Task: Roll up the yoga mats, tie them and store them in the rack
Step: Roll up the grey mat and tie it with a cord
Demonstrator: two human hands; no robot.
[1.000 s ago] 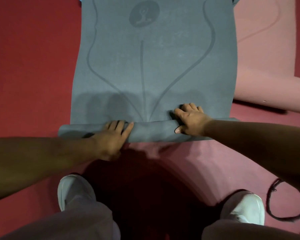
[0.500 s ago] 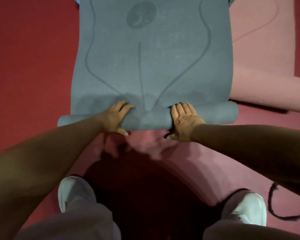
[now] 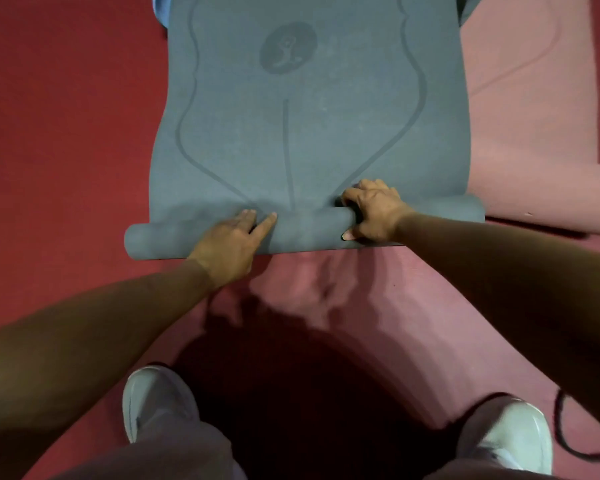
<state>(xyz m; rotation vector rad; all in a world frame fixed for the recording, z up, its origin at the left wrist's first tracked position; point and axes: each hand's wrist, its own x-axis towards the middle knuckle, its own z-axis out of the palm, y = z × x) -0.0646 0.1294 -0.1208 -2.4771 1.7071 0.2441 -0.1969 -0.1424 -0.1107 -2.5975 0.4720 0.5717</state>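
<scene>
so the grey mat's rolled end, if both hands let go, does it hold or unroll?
Probably unrolls some: the roll is thin, untied, pressed by the left hand and gripped by the right hand. Likely floppy: its right end sits further forward than its left. Being a cylinder, it should roll readily when pushed.

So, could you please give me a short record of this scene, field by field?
being rolled: grey mat, near end rolled, rest flat
left hand: fingers straight, pressing on the roll
right hand: fingers curled over the roll
underneath: pink mat
tie: black cord on the floor beside the right shoe
</scene>
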